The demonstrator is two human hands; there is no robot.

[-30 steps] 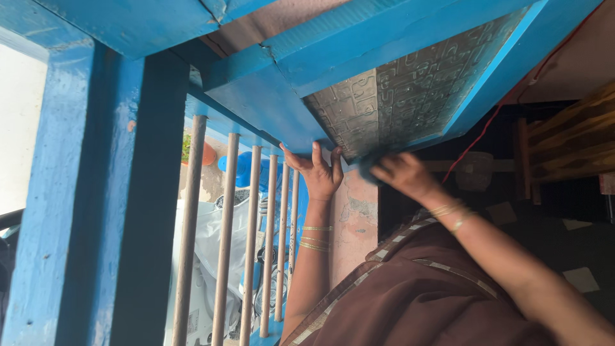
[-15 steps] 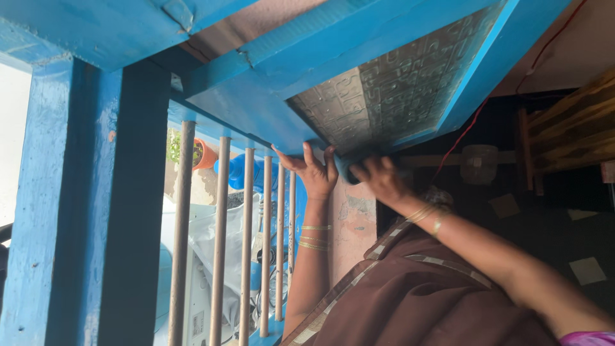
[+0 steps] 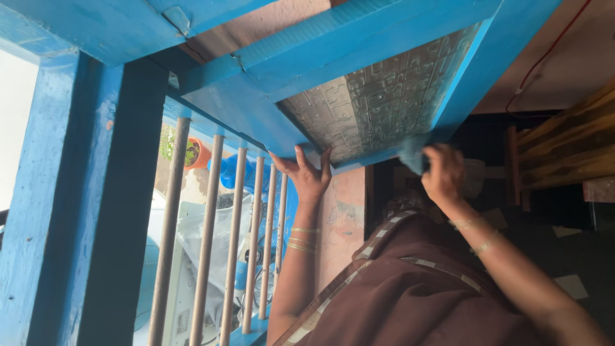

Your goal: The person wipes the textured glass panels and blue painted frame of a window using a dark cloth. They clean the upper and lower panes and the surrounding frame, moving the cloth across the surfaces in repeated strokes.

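Note:
A blue wooden window shutter (image 3: 359,48) with a patterned grey glass pane (image 3: 384,102) hangs open above me. My left hand (image 3: 307,174) is flat against the shutter's lower edge, fingers spread, gold bangles on the wrist. My right hand (image 3: 443,174) is closed on a small blue cloth (image 3: 413,154) and presses it to the lower edge of the frame, under the pane's right part. A brown sleeve covers my right arm.
Vertical metal window bars (image 3: 211,243) stand to the left in a blue frame (image 3: 64,192). Beyond them are an orange plant pot (image 3: 197,152) and pale covered things. Wooden slats (image 3: 564,147) lie at the right, a red wire (image 3: 544,57) above them.
My right hand with the cloth has slid to the right along the shutter's lower edge. My left hand stays pressed on the frame. The view has shifted slightly.

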